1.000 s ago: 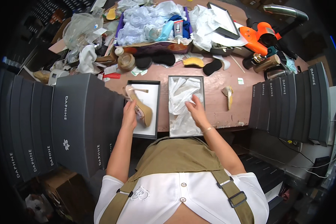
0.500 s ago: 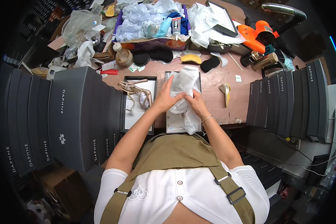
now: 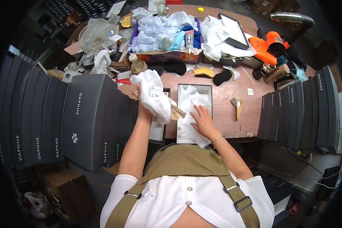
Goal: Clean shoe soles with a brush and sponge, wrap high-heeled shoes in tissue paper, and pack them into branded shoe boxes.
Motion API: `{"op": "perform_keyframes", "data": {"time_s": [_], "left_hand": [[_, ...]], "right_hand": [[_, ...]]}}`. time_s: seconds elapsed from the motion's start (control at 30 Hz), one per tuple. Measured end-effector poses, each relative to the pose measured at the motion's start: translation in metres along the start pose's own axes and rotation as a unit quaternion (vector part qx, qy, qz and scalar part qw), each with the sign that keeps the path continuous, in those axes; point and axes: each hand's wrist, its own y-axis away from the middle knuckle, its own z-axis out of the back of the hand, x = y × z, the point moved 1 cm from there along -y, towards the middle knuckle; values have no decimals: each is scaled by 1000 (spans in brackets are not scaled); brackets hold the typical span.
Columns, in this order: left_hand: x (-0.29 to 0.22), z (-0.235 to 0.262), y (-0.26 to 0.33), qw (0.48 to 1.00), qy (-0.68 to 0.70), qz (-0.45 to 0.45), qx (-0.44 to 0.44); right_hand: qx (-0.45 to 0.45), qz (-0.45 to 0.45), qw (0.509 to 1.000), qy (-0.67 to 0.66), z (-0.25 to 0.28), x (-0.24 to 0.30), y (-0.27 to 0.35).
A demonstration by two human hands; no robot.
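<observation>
Left hand (image 3: 142, 110) grips soft, light tissue paper (image 3: 152, 95) by its bunched middle; right hand (image 3: 202, 121) lies open, flat in the shoe box (image 3: 209, 99).

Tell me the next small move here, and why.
Probably lower the left hand toward the open box. That hand holds a shoe bundled in white tissue just left of the box, while the right hand presses the tissue lining flat inside it.
</observation>
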Motion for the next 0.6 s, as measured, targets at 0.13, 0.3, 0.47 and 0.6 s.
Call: {"op": "perform_keyframes", "data": {"time_s": [0.13, 0.3, 0.47, 0.6], "left_hand": [[-15, 9, -3, 993, 34, -66, 88], [-10, -26, 56, 994, 27, -74, 70], [2, 0, 66, 999, -6, -27, -28], [3, 44, 25, 991, -37, 23, -125]], "right_hand": [[71, -44, 985, 151, -41, -23, 6], [152, -126, 724, -661, 34, 93, -17], [142, -189, 765, -599, 27, 101, -10], [108, -223, 747, -617, 77, 89, 9]]}}
